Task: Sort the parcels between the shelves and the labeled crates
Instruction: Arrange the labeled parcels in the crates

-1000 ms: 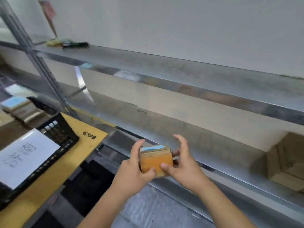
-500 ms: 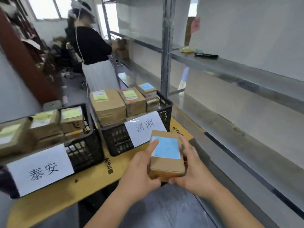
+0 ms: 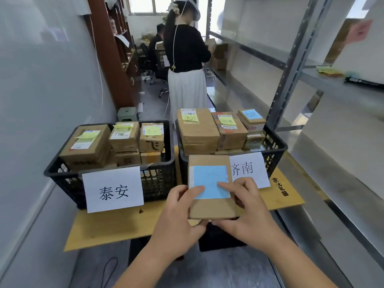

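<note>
Narrow aisle, grey wall at left of frame, metal shelves (image 3: 340,88) at right. Yellow bench (image 3: 116,223) at centre carries two black crates. Left crate (image 3: 158,183), white label, part-filled with parcels. Right crate (image 3: 274,150), white label partly covered, stacked above rim. Brown parcel (image 3: 212,206) with blue note (image 3: 209,179) held lower centre, in front of right crate. Left hand (image 3: 178,223) grips parcel's left edge, thumb on top. Right hand (image 3: 251,213) grips right edge, thumb on blue note. Person in black top stands upper centre.
</note>
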